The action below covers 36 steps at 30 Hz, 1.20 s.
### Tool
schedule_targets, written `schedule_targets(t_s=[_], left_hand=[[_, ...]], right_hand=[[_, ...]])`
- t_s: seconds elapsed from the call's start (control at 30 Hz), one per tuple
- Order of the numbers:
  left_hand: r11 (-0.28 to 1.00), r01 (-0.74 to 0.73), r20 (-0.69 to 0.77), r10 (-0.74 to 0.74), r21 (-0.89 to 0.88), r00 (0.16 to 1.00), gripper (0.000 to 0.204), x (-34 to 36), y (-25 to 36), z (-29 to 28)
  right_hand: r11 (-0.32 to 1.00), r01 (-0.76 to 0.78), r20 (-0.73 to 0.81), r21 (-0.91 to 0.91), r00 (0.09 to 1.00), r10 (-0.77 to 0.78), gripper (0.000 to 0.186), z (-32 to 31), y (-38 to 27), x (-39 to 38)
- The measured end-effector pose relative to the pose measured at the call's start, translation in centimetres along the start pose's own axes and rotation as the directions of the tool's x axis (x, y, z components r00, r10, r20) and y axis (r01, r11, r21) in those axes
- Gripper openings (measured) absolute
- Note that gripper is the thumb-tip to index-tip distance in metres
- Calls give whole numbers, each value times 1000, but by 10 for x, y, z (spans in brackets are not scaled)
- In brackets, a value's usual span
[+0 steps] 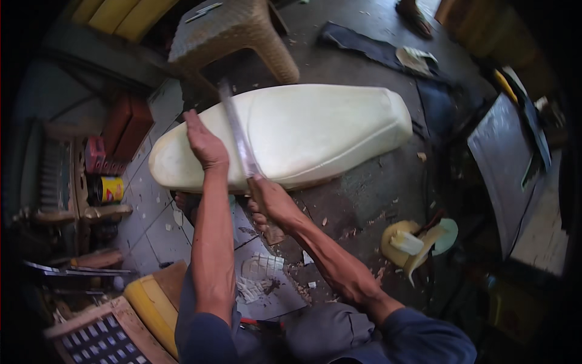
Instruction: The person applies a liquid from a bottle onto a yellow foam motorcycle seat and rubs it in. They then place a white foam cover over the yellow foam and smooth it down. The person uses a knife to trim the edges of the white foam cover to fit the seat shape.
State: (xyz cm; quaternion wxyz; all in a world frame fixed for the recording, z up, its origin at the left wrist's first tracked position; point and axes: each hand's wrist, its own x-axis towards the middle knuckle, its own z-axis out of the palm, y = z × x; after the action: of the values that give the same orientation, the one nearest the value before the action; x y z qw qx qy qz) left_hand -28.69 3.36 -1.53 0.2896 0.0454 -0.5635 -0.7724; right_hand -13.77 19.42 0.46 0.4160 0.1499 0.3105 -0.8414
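A long cream foam motorcycle seat [321,127] lies crosswise in front of me, its narrower rounded end to the left. My left hand [207,144] rests on its left part, fingers stretched out and pointing away from me. My right hand [274,203] is wrapped round the handle of a long knife [241,136]. The blade lies across the top of the foam just right of my left hand, its far tip blurred and reaching past the seat's far edge. Below my right hand the wooden end of the handle [274,235] shows.
Beyond the seat stands a woven-pattern plastic stool [230,36]. Foam scraps [406,242] and shavings are scattered on the floor to the right. A yellow can [111,189], a brown box [128,124] and a wooden tray [109,333] crowd the left. Grey sheets [503,164] lean at right.
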Motion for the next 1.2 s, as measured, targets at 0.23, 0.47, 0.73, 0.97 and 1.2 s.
schedule_targets(t_s=[0.23, 0.47, 0.73, 0.97, 1.2], left_hand=[[765, -290, 389, 56, 576, 920, 59, 44, 11, -55], [143, -823, 706, -607, 550, 366, 97, -109, 24, 82], [63, -953, 664, -731, 297, 159, 100, -108, 32, 107], [108, -963, 647, -758, 246, 81, 95, -113, 35, 115], [85, -981, 442, -897, 176, 1, 115, -103, 57, 111]], right_hand=[[572, 524, 214, -631, 827, -520, 39, -35, 42, -112], [405, 169, -236, -899, 592, -771, 44, -175, 117, -287], [379, -285, -420, -880, 98, -902, 41, -246, 159, -406], [571, -384, -621, -726, 10, -784, 51, -267, 187, -408], [518, -408, -534, -752, -84, -841, 58, -235, 184, -391]])
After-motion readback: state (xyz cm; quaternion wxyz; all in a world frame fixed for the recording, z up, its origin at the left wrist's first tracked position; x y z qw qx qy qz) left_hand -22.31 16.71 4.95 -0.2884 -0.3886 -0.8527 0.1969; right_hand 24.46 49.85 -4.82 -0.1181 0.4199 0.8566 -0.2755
